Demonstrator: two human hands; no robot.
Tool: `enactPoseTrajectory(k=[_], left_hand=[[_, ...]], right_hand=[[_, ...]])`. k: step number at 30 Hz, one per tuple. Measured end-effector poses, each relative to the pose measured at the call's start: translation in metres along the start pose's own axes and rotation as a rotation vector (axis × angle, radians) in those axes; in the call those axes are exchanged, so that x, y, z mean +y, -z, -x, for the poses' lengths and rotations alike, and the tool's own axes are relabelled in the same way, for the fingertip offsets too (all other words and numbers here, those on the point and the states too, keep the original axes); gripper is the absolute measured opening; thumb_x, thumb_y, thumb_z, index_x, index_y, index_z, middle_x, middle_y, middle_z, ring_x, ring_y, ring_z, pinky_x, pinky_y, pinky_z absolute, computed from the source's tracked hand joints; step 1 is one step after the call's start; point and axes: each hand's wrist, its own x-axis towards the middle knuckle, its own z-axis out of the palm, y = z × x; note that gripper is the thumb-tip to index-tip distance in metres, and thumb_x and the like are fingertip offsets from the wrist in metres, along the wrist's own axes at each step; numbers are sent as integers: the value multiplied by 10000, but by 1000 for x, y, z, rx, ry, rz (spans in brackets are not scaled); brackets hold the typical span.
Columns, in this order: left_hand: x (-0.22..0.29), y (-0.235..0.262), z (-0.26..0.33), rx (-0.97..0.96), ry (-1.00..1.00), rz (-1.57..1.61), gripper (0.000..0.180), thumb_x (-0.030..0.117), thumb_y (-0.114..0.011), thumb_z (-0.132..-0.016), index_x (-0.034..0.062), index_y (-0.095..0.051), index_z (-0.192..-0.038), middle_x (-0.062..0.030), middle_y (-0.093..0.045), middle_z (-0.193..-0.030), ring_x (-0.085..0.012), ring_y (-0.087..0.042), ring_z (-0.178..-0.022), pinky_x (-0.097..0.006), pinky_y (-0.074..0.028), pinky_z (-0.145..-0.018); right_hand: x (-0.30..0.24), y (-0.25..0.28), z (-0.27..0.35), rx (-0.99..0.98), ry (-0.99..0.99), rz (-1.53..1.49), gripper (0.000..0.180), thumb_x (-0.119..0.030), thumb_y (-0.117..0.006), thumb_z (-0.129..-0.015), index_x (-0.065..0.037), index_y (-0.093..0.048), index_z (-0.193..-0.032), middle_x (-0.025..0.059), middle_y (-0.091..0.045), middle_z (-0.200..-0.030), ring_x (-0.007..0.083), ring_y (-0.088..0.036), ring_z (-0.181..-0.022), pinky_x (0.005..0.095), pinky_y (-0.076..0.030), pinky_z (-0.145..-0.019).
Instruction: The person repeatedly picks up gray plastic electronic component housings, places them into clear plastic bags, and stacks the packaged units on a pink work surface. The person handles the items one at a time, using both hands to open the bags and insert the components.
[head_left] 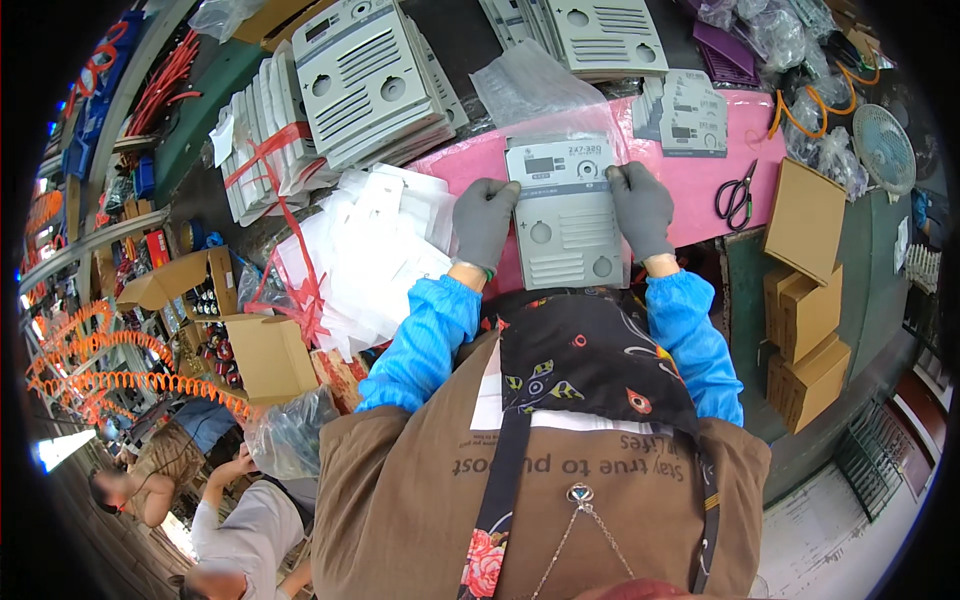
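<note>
A light grey front panel [568, 232] with slots, round holes and a display cutout lies over the pink work surface [735, 178] in front of my body. At its left edge my left hand [484, 222], in a grey glove, is closed with the thumb on top. My right hand [642, 208], gloved the same way, grips the opposite edge near the upper corner. Clear plastic film [570, 122] shows beyond the panel's far edge and along its right side; whether it wraps the panel I cannot tell. Black-handled scissors [737, 203] lie to the right of my right hand.
Similar panels rise in a stack [365, 85] at far left and another stack [608, 40] beyond. Printed grey sheets [693, 115] lie far right. White plastic bags [365, 235] spread at left. Cardboard boxes [808, 310] and a fan [884, 150] stand right. Two people [245, 535] are lower left.
</note>
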Motion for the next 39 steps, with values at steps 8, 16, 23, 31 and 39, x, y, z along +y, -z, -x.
enactPoseTrajectory(k=[8, 16, 23, 31, 39], left_hand=[[33, 28, -28, -391, -128, -636, 410, 430, -710, -819, 22, -722, -857, -154, -710, -801, -287, -681, -746, -411, -511, -704], [49, 26, -19, -459, -149, -1082, 595, 577, -612, -857, 13, -695, -1026, -192, -703, -1020, -336, -679, -957, -433, -509, -831], [35, -3, 37, -321, -1, -236, 566, 384, -758, -823, -26, -603, -1183, -156, -700, -1006, -264, -687, -884, -369, -535, -734], [130, -96, 155, -318, -819, -586, 263, 235, -682, -773, 69, -605, -961, -104, -638, -828, -244, -644, -716, -396, -513, -618], [122, -133, 188, -308, -1622, -618, 257, 199, -639, -728, 146, -613, -978, 1, -568, -838, -194, -564, -667, -327, -504, -575]], right_hand=[[-11, 27, -21, -207, 227, 348, 269, -364, -583, -933, -117, -688, -942, 127, -703, -846, 335, -685, -829, 487, -511, -668], [-11, 41, -27, -352, 191, 437, 423, -463, -491, -972, -102, -711, -960, 150, -715, -893, 355, -686, -851, 502, -517, -717], [35, 3, 34, -256, 21, -29, 475, -495, -425, -990, -74, -633, -1059, 200, -698, -938, 407, -656, -912, 514, -505, -790], [47, 51, 67, -326, -218, -1538, 466, -372, -474, -1018, -17, -560, -1307, 123, -661, -1099, 214, -644, -939, 384, -535, -824], [55, 113, 78, -211, 13, -1804, 463, -300, -503, -998, 11, -506, -1341, 141, -622, -1187, 230, -610, -1040, 363, -488, -911]])
